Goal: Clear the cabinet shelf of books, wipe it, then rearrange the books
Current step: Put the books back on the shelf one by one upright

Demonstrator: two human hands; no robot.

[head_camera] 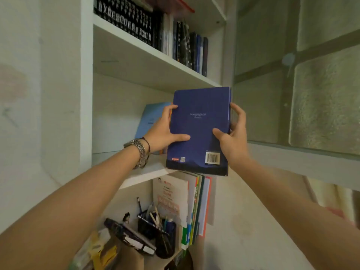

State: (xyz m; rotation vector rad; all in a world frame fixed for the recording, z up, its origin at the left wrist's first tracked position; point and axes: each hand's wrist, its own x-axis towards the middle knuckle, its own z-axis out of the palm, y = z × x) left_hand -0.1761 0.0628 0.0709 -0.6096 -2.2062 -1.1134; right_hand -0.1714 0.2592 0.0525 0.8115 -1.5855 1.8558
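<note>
Left hand (165, 131) grips left edge of dark blue book (200, 131), thumb across cover, fingers curled behind (wristwatch (139, 152) on that wrist). Light blue book (150, 118) leans just behind left hand, on same shelf board (109, 156). Dark blue book upright between both hands, lower edge at shelf front. Right hand (232, 137) grips right edge, thumb on cover near barcode.

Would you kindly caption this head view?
Both hands, left and right, grip a dark blue book at the middle shelf.
</note>
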